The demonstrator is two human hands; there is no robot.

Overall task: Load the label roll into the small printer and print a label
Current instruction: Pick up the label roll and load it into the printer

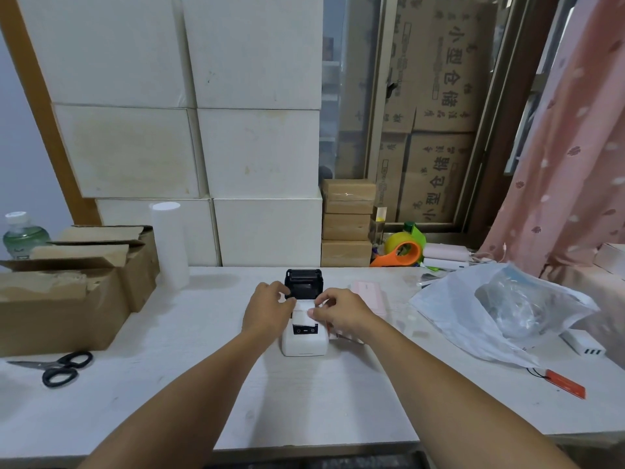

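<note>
A small white printer (305,343) stands at the middle of the white table, its black lid (303,278) flipped up at the back. White label paper (302,314) lies over the open compartment and runs forward across the printer's top. My left hand (269,308) rests against the printer's left side, thumb touching the paper. My right hand (341,311) pinches the paper's right edge between thumb and fingers. The roll itself is hidden under my hands.
An open cardboard box (67,292) sits at the left, with black scissors (61,367) in front of it and a tall white roll (169,245) behind. A plastic bag (500,309), a pink box (370,292) and a tape dispenser (402,250) lie to the right.
</note>
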